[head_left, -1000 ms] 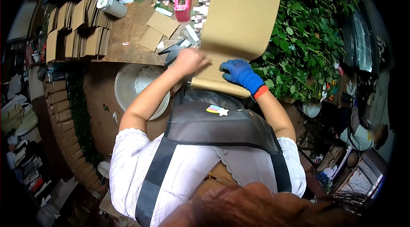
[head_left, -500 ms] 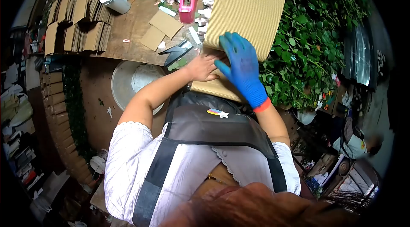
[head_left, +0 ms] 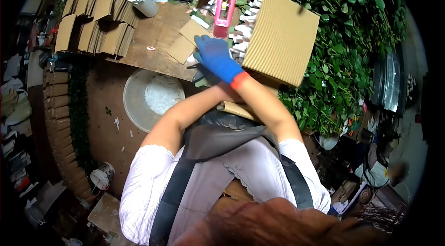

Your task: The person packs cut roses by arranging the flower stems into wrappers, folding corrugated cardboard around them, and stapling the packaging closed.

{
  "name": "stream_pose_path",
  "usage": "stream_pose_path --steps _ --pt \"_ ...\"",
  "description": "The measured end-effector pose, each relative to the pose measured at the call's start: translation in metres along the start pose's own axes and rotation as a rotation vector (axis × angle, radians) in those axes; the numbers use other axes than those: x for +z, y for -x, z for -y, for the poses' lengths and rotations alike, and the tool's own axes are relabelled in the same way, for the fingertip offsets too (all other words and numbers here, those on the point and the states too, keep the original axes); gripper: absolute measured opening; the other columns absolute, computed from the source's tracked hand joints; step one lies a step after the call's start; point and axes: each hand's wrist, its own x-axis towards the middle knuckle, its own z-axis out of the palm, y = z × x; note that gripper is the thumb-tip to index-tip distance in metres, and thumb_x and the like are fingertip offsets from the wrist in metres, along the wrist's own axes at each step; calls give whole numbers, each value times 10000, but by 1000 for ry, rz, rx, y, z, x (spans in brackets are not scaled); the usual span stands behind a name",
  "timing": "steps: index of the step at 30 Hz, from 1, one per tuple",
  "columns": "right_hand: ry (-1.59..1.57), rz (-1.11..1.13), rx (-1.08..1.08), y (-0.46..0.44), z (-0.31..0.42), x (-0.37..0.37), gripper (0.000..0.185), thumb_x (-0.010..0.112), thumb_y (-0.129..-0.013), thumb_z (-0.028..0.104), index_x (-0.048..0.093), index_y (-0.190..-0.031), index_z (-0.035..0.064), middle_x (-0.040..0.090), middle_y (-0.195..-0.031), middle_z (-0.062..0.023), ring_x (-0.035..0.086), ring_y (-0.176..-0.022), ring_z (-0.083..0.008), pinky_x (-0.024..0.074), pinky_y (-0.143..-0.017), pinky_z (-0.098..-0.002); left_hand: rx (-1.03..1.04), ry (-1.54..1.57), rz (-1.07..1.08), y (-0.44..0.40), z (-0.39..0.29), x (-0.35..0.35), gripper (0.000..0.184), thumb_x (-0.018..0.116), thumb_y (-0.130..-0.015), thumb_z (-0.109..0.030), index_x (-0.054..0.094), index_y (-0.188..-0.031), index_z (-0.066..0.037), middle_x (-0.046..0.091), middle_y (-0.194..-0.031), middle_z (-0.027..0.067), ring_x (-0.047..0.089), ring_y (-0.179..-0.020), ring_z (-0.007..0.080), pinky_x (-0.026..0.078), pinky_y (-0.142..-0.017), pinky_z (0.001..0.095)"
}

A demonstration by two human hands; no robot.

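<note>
My right hand (head_left: pixel 216 57), in a blue glove with a red cuff, crosses over my left forearm. Its fingers are stretched out above the table, beside small cardboard pieces (head_left: pixel 181 50) and over dark scissors (head_left: pixel 200 79), mostly covered. My bare left hand (head_left: pixel 228 92) lies beneath my right forearm, near the corrugated cardboard; its fingers are hidden. A large corrugated sheet (head_left: pixel 282 37) stands bent up beyond my hands. A rolled cardboard edge (head_left: pixel 238 110) shows at my apron.
A pink tape dispenser (head_left: pixel 223 16) stands beside white-wrapped bundles (head_left: pixel 243 30). Leafy stems (head_left: pixel 336 51) fill the right. Cardboard stacks (head_left: pixel 104 23) and a white bottle (head_left: pixel 143 2) are at left. Below is a bucket (head_left: pixel 134 102) with white pieces. A person (head_left: pixel 378 172) is at far right.
My right hand has left the cardboard and moved leftward across my left arm to the scissors. My left hand, visible before on the cardboard, is now covered. The view has shifted slightly.
</note>
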Motion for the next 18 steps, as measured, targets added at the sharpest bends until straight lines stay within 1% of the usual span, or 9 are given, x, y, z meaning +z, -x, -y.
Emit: stream_pose_path --steps 1,2,3,5,6,8,11,14,18 --pt "47 -11 65 -18 3 27 710 685 -841 397 447 -1434 87 632 -1124 -149 664 -901 -314 502 -719 -458 48 -45 -26 1 10 11 538 471 -1036 -356 398 -1500 -94 388 -1552 136 387 -1399 279 256 -1192 388" --pt "95 -23 131 -36 4 45 750 686 -838 398 419 -1452 62 623 -1125 -158 665 -896 -308 495 -707 -459 86 -352 5 -1 13 8 673 383 -1009 -400 247 -1564 -45 169 -1657 136 181 -1523 284 115 -1245 432" --pt "90 53 197 -51 5 51 824 709 -810 402 389 -1460 9 614 -1135 -167 667 -901 -297 484 -705 -455 88 -64 -108 -3 46 54 527 420 -1071 -294 326 -1540 -71 318 -1600 113 362 -1424 236 234 -1204 373" --pt "173 178 298 -60 4 67 725 635 -895 321 348 -1516 83 608 -1235 -135 678 -970 -267 498 -744 -444 84 -209 -77 -7 46 49 561 388 -1055 -305 288 -1554 -70 266 -1623 109 296 -1462 249 194 -1220 388" --pt "255 159 286 -62 10 67 529 539 -954 219 441 -1458 92 659 -1171 -99 686 -968 -231 489 -718 -433 80 -280 -60 -6 43 46 577 371 -1047 -310 268 -1562 -70 240 -1635 107 263 -1481 256 174 -1227 395" --pt "277 192 222 -58 8 65 443 497 -968 175 495 -1406 109 688 -1109 -59 689 -957 -215 484 -707 -429 67 -417 -40 -7 37 42 610 339 -1031 -321 230 -1576 -69 188 -1657 103 197 -1519 269 135 -1243 411" --pt "291 94 150 -36 7 40 268 532 -936 186 660 -1167 141 723 -956 -35 707 -888 -226 494 -693 -425 15 -7 4 -4 31 40 563 426 -1060 -363 334 -1529 -67 339 -1586 128 354 -1431 254 243 -1200 389" --pt "225 102 29 -23 0 40 160 580 -893 220 716 -891 135 718 -816 -87 723 -800 -272 523 -662 -437 42 -50 66 -1 -8 -16 587 447 -1038 -394 353 -1508 -56 378 -1555 138 380 -1406 276 247 -1199 403" --pt "272 118 134 -10 -6 41 152 556 -914 212 688 -972 164 718 -846 -62 722 -810 -275 525 -631 -445 77 60 -8 1 -14 -22 529 499 -1010 -384 451 -1430 -67 490 -1451 148 456 -1335 302 308 -1164 419"
